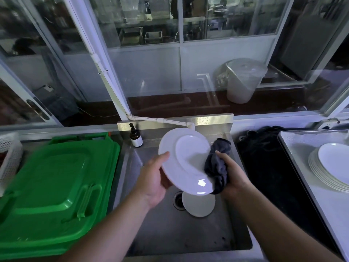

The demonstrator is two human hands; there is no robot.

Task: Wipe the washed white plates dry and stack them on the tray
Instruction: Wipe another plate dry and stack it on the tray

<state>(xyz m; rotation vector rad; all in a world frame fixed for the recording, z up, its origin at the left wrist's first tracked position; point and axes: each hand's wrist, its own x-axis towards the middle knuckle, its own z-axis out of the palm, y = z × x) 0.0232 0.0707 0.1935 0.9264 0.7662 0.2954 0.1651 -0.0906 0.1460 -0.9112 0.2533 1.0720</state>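
Observation:
Over the steel sink (162, 235) I hold a white plate (187, 157) tilted up, its face towards me. My left hand (153, 178) grips the plate's left rim, thumb on the front. My right hand (234, 176) clutches a bunched dark grey cloth (217, 165) against the plate's right edge. A smaller white plate (200, 205) lies in the sink beside the drain. On the right, a stack of several white plates (328, 167) sits on a metal tray (306, 186).
A green plastic lid (54, 190) covers the counter left of the sink. A brown pump bottle (136, 137) stands at the sink's back left corner. A dark cloth or mat (268, 167) lies between sink and tray. Glass panels rise behind.

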